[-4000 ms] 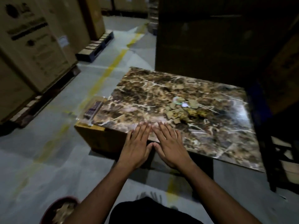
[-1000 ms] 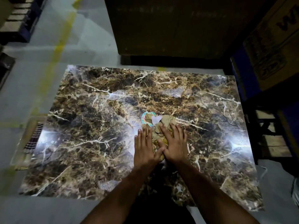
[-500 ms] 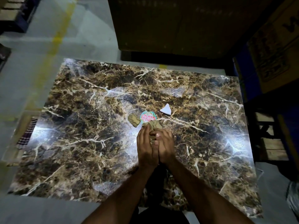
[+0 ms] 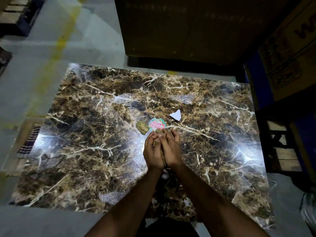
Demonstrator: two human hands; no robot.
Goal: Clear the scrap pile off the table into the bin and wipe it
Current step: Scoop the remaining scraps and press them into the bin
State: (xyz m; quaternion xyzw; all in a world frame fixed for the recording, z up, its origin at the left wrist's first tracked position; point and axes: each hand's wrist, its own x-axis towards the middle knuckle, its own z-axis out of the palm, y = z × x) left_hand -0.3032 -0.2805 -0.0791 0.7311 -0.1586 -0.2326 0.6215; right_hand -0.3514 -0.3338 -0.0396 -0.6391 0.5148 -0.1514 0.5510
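Scraps cupped over the marble tabletop point(image 4: 85, 151).

Left hand point(image 4: 153, 151) and right hand point(image 4: 171, 149) pressed together around cardboard scraps point(image 4: 160, 132), mostly hidden between palms; round sticker point(image 4: 157, 124), brown piece point(image 4: 142, 128), white shard point(image 4: 176, 115) lying beyond.

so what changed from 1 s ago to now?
Both hands, left hand and right hand, went from flat on the scrap pile to cupped together around cardboard scraps. Uncovered: brown scrap, round label, white scrap. The table looks unchanged.

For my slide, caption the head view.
Both hands, left hand and right hand, cup cardboard scraps above a marble table; three pieces remain.
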